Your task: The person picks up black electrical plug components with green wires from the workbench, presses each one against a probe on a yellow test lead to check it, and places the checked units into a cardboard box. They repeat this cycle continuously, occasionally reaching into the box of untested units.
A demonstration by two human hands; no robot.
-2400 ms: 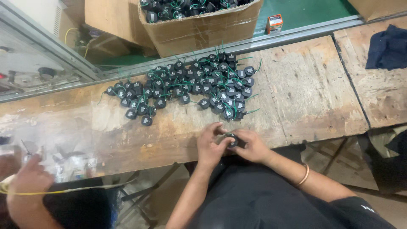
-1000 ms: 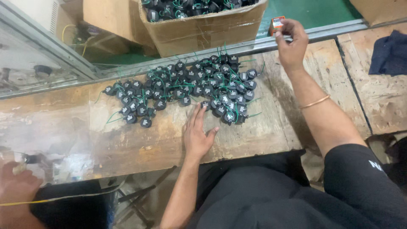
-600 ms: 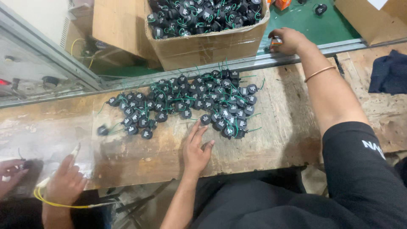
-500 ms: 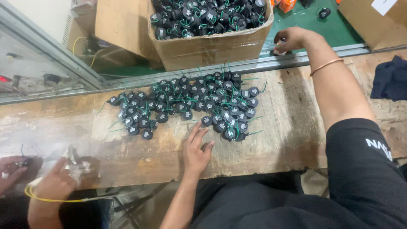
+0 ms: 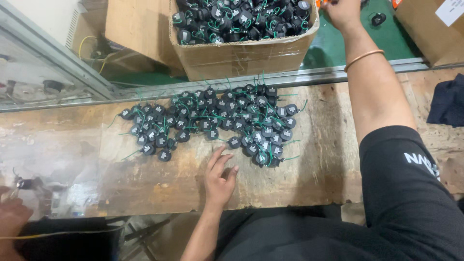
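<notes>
I see my left hand (image 5: 218, 180) lying palm-down on the worn wooden workbench (image 5: 333, 164), fingers loosely spread and holding nothing, fingertips aimed up toward the spread of small round black components with thin green wire leads (image 5: 217, 121). That spread lies flat on the bench just beyond my fingertips; its long axis runs left to right, from a thinner tail at the left to a denser clump at the right. The nearest pieces sit just beside my index finger without touching it. The green leads stick out in every direction, so I cannot give the parts one common heading.

My right hand (image 5: 343, 10) is stretched far forward over the metal rail (image 5: 290, 79) above the green surface (image 5: 333, 46), at the top edge of the view; its fingers are cut off there, so I cannot tell whether they grip anything. A thin bangle (image 5: 363, 58) circles that wrist. Left of it stands an open brown cardboard box (image 5: 241, 55) full of the same black parts. Another person's hand (image 5: 12, 220) shows at the lower left.
</notes>
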